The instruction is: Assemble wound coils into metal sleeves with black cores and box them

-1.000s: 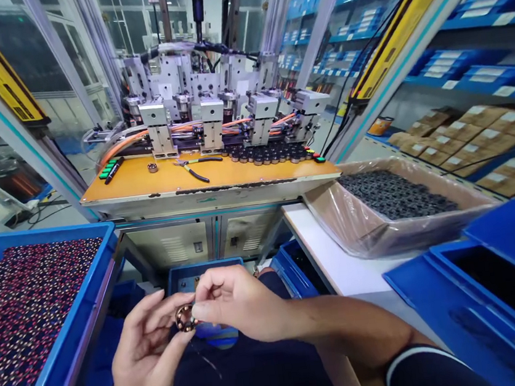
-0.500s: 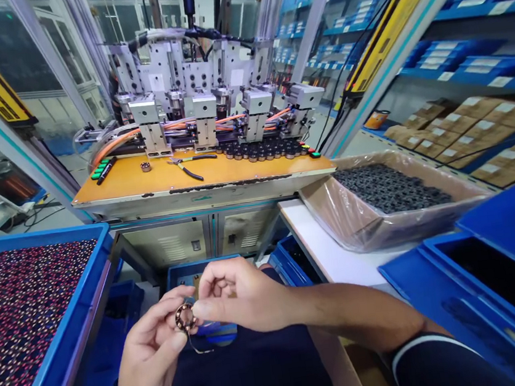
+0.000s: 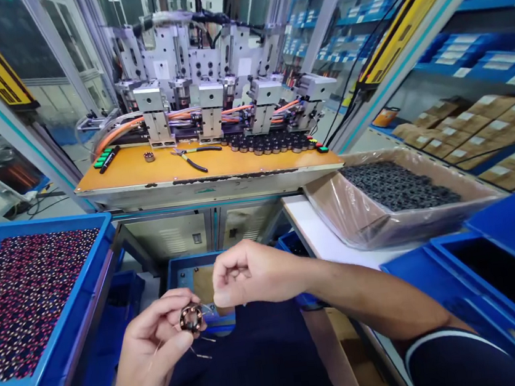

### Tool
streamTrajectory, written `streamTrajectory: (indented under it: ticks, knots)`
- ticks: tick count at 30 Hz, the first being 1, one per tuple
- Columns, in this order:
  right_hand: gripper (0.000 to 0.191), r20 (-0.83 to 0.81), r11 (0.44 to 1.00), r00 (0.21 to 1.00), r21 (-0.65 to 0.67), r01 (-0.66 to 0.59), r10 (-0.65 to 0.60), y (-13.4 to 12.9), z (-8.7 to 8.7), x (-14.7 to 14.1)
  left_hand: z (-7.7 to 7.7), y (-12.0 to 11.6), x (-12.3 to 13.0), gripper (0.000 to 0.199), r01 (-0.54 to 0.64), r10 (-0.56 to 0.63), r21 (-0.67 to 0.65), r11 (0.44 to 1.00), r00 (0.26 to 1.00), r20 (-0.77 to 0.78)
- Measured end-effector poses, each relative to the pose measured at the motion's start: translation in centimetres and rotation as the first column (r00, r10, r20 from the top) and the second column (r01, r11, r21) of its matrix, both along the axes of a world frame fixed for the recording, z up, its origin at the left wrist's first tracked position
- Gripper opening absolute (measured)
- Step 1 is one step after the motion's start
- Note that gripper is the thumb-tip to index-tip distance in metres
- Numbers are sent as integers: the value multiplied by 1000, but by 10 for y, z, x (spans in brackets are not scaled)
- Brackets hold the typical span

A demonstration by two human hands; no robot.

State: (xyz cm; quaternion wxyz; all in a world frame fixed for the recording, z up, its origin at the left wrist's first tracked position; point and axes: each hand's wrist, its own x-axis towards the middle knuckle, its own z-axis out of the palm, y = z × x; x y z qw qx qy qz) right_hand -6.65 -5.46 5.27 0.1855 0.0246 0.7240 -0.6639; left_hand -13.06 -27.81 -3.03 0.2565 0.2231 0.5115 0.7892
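My left hand [image 3: 156,344] pinches a small ring-shaped motor stator [image 3: 191,317] with copper windings between thumb and fingers, its open middle turned toward me. Loose thin wire leads [image 3: 202,355] dangle below the ring. My right hand [image 3: 252,274] is just right of the stator and apart from it, its thumb pressed against curled fingers. A thin wire [image 3: 207,309] stretches from the ring toward those fingertips, which seem to pinch its end. Beneath the hands is a blue bin [image 3: 179,264] with a piece of cardboard [image 3: 202,280] in it.
At left, a blue tray [image 3: 105,226] holds many wound stators. The machine's orange worktop [image 3: 130,178] carries pliers [image 3: 196,163], a marker [image 3: 109,159], one stator [image 3: 148,157] and rows of black parts [image 3: 270,142]. A plastic-lined box [image 3: 349,226] of dark parts stands at right.
My right hand has drawn away from the stator, up and to the right, still pinched. The left hand keeps its hold on the stator. The view has shifted slightly.
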Motion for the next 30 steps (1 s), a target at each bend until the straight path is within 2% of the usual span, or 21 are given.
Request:
streamTrajectory:
  ticks: [3,6,9,13,17,19,21,23,26,30]
  knots:
    - [40,-42,1000,999,10,4,-3,-6,3,-1,6,3,2,29,13,-11,-53,999,999,31]
    - [26,-68,999,998,41,-13,16,-11,2,-2,19,7,9,29,-42,55,-122,992,993,104]
    - [16,-67,993,996,105,-58,65,-2,2,-3,31,8,16,30,-40,64,-158,987,987,150]
    - [19,-175,977,968,152,-151,177,17,7,-12,38,7,17,33,6,30,-206,978,985,171]
    - [28,-372,954,881,180,-241,293,12,12,-29,36,8,18,37,37,12,-279,960,985,171]
    - [25,-431,912,805,230,-339,408,3,9,-37,33,7,18,39,73,-21,-297,952,984,175]
    - [19,-474,882,744,259,-394,472,-6,4,-43,28,5,16,39,111,-61,-293,950,983,175]
    - [17,-483,892,750,251,-375,451,-12,-1,-45,22,0,13,38,151,-116,-265,952,983,146]
    - [15,-457,942,830,248,-227,320,-16,-1,-40,17,-6,7,32,171,-161,-195,966,985,68]
    - [13,-372,967,918,250,-46,140,-17,8,-24,16,-8,3,24,99,-103,-147,984,994,-21]
